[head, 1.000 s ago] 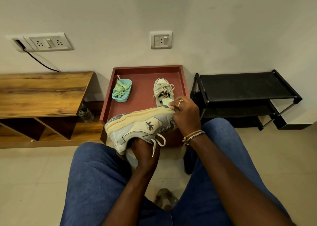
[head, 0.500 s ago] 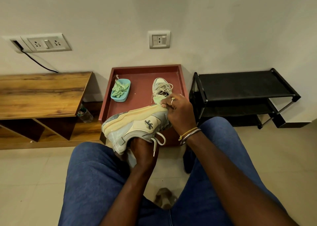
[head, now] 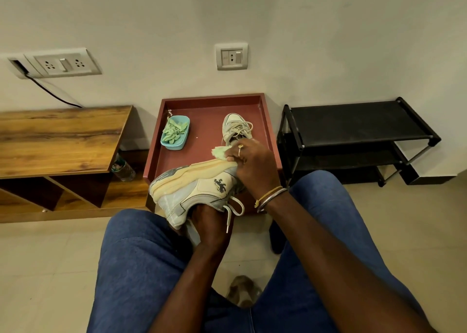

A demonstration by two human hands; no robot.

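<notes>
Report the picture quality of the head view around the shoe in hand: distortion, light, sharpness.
Head view: wide-angle bowing tilts the wooden bench and black shoe rack outward; the light is soft and even, with no glare; the sneaker, the pale green cloth pinched by the right hand and the left hand holding the sneaker from below are sharp; the right forearm reads dark.

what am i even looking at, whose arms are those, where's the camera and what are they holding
There is no machine here, just a seated person. The single picture comes from a camera worn on their head, looking down at their own arms and knees. The left hand props up a pale sneaker from below, its fingers hidden. The right hand pinches a pale green cloth against the sneaker's sole. Behind, on a red tray, lie a second sneaker and a blue dish of green pieces. A wooden bench stands to the left, a black rack to the right.
</notes>
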